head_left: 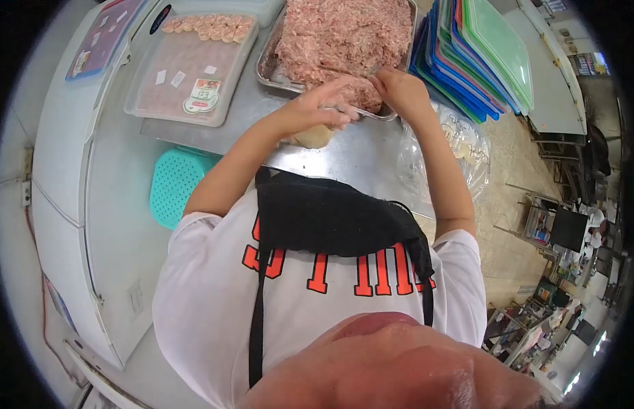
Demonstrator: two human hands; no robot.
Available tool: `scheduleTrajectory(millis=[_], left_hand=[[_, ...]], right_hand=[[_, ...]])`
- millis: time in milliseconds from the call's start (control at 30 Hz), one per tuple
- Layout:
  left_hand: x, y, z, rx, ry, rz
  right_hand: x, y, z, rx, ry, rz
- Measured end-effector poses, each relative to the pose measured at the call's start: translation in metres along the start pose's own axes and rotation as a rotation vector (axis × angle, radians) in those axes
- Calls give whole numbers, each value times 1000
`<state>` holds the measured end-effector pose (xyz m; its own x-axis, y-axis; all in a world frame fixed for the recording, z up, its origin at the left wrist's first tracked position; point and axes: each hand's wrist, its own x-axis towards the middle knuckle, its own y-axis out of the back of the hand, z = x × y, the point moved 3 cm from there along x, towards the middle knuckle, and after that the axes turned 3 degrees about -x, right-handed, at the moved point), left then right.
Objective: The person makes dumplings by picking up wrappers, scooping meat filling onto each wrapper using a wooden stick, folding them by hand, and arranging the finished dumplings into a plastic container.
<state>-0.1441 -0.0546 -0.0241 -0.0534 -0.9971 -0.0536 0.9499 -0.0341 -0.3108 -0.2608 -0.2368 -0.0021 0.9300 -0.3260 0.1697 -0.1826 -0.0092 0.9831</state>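
A metal tray holds a large mound of pink minced meat. My right hand is at the tray's near right corner, its fingers closed and touching the mince; a thin stick-like edge shows in the meat nearby, and what the fingers grip is hidden. My left hand hovers over the tray's near edge, its fingers smeared by motion, so I cannot see whether it holds anything. Just below it on the metal table lies a pale round stack, like dough wrappers, partly covered by the hand.
To the left is a translucent plastic tray with rows of filled dumplings at its far end and a small timer. Coloured plastic lids are stacked at right, beside a clear plastic bag. A turquoise perforated stool stands lower left.
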Motion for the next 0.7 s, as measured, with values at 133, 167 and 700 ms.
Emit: scheduleTrajectory(millis=[133,167,700], left_hand=[[-20,27,-40,773,-112,307],[-25,32,-51,771,-110,319],[-36,45,-58,729,-178,377]], right_hand=[[-31,-26,13,-176,113,-65],[-38,-24,9,-151,148,-6],[-27,-23,23,270,8,-320]])
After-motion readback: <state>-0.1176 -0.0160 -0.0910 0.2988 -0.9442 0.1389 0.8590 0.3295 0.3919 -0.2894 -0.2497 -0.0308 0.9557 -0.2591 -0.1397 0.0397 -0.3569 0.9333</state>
